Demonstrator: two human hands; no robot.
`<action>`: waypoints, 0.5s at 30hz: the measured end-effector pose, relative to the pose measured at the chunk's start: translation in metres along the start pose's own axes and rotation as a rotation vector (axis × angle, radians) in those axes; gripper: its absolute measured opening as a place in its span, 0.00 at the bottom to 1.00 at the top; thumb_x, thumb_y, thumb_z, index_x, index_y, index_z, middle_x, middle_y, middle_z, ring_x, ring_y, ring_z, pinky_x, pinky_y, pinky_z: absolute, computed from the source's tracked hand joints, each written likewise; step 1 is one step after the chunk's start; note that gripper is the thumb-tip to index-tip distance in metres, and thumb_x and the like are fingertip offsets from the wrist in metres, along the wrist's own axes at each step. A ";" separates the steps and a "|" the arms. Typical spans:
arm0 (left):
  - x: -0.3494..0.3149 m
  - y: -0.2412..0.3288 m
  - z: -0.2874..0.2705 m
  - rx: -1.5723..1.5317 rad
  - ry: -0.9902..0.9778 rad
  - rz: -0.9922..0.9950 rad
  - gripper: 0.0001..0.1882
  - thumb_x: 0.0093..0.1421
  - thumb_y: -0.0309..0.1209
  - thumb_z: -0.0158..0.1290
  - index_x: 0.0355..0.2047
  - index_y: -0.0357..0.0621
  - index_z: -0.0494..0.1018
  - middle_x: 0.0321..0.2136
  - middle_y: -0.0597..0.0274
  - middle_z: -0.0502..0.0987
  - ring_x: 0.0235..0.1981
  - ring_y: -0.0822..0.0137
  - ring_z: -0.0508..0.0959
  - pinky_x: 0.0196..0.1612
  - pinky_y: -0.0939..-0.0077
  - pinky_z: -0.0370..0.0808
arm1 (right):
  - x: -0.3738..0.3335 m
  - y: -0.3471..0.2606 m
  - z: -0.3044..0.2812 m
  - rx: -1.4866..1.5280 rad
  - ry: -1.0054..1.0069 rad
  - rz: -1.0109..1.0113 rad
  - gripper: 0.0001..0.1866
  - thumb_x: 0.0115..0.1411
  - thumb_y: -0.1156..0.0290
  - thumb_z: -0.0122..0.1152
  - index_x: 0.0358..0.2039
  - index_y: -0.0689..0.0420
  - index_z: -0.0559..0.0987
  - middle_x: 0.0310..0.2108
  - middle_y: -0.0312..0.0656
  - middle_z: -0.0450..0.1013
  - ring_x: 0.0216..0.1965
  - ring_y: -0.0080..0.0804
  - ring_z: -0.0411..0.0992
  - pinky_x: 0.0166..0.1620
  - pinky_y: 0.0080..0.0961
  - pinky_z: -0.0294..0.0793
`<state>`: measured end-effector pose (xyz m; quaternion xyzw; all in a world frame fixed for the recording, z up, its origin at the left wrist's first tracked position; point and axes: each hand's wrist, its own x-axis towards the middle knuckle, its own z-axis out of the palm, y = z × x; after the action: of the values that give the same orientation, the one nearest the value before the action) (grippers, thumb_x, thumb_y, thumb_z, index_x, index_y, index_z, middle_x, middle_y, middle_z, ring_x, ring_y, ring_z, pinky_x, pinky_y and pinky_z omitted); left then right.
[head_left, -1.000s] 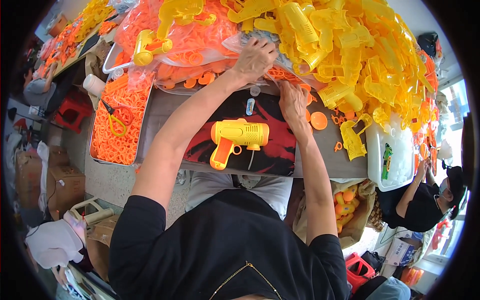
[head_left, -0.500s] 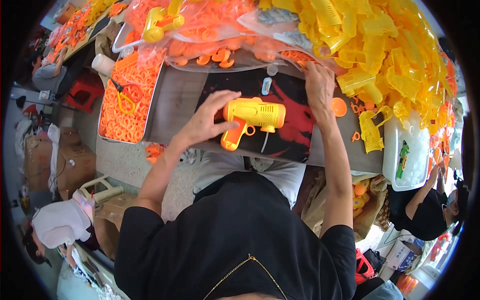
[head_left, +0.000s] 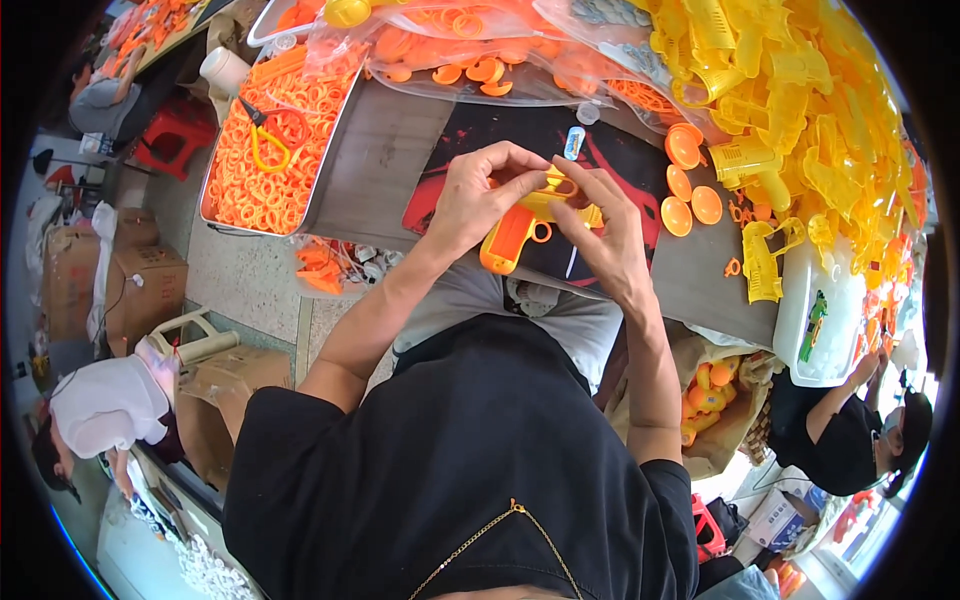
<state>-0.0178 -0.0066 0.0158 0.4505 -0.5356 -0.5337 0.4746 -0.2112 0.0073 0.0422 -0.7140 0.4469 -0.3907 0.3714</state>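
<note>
A yellow and orange toy gun lies on the dark red-patterned mat, its orange grip toward me and its barrel pointing right. My hands cover much of its upper body. Over it, my left hand and my right hand meet, thumbs and forefingers pinched close together. Something small and yellowish shows between the fingertips; it is too hidden to name. A white stem sticks out below the gun. Just beyond the hands is a small blue and white container.
At left, a tray of orange rings holds scissors. Orange cups and a yellow shell lie right of the mat. Yellow parts pile up behind, near a white bin. Orange parts in clear bags line the back.
My right hand has come back from the bagged orange parts to meet the left over the gun. My left hand has moved right and closed its fingers. The view has shifted slightly.
</note>
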 end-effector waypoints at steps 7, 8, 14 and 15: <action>-0.001 -0.025 -0.031 0.490 0.197 0.372 0.16 0.75 0.35 0.47 0.52 0.38 0.77 0.52 0.59 0.78 0.53 0.71 0.75 0.58 0.74 0.70 | 0.017 0.015 0.010 0.007 0.032 0.139 0.10 0.66 0.72 0.61 0.44 0.64 0.81 0.30 0.39 0.80 0.30 0.20 0.74 0.37 0.20 0.74; -0.003 -0.029 -0.035 0.404 0.113 0.255 0.17 0.75 0.36 0.46 0.54 0.38 0.76 0.52 0.59 0.78 0.53 0.71 0.76 0.58 0.74 0.71 | 0.020 0.022 0.015 0.008 0.016 0.146 0.09 0.65 0.72 0.62 0.41 0.65 0.81 0.28 0.38 0.79 0.27 0.18 0.73 0.32 0.20 0.73; -0.003 -0.040 -0.026 0.287 -0.094 0.012 0.20 0.73 0.38 0.51 0.59 0.38 0.72 0.48 0.59 0.79 0.48 0.73 0.77 0.52 0.76 0.74 | 0.023 0.030 0.026 -0.158 0.054 0.058 0.07 0.62 0.73 0.64 0.36 0.64 0.81 0.25 0.40 0.76 0.25 0.25 0.71 0.33 0.24 0.71; -0.001 -0.041 -0.026 0.282 -0.096 0.014 0.20 0.73 0.38 0.51 0.59 0.38 0.72 0.48 0.59 0.79 0.48 0.73 0.77 0.52 0.76 0.74 | 0.023 0.030 0.026 -0.135 0.064 0.076 0.06 0.60 0.72 0.65 0.34 0.62 0.81 0.25 0.42 0.76 0.26 0.32 0.72 0.36 0.29 0.71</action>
<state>0.0067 -0.0100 -0.0261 0.4830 -0.6306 -0.4706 0.3841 -0.1921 -0.0188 0.0105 -0.7070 0.5106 -0.3681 0.3223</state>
